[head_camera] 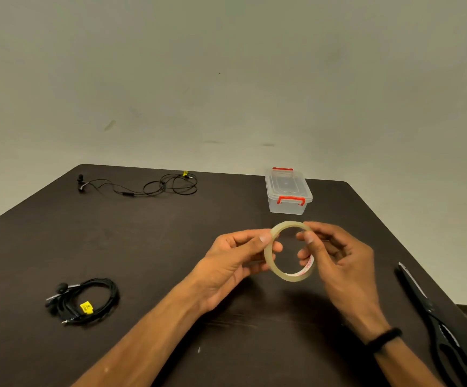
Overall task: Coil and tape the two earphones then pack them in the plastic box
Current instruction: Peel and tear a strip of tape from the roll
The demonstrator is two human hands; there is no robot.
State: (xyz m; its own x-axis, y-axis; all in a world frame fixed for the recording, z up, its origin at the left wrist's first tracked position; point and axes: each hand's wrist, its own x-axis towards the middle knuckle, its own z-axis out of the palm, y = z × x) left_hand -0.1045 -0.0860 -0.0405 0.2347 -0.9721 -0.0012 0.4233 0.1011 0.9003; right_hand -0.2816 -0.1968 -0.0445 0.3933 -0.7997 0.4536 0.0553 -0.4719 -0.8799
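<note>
A roll of clear tape (282,275) is held upright above the dark table between both hands. My left hand (232,263) pinches its left rim with thumb and fingers. My right hand (335,261) grips the right rim, its thumb on the outer face of the roll. One black earphone (87,301) lies coiled with a yellow tag at the near left. The other earphone (148,185) lies loosely spread at the far left, also with a yellow tag. The clear plastic box (288,191) with red latches stands closed at the far middle right.
Black scissors (433,317) lie along the table's right edge, near my right forearm. The dark table (170,233) ends against a pale wall at the back and drops off at the right.
</note>
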